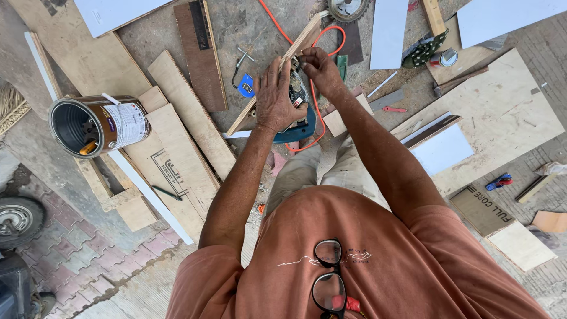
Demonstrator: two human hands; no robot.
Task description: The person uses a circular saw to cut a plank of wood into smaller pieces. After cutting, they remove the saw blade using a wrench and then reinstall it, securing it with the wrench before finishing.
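My left hand (273,97) is wrapped around the body of a blue power tool (299,127) with an orange cord (313,103). A narrow plywood strip (298,47) runs diagonally under my fingers, up and to the right. My right hand (319,70) pinches something small at the top of the tool, right beside the strip; the small part is hidden by my fingers. Both hands sit close together over the tool, above my knees.
An open metal can (97,125) lies on stacked plywood boards (189,127) at left. A circular saw blade (346,8) lies at the top. White panels (442,147), a large board (502,112), a hammer (458,80) and a wheel (18,218) surround me on the concrete.
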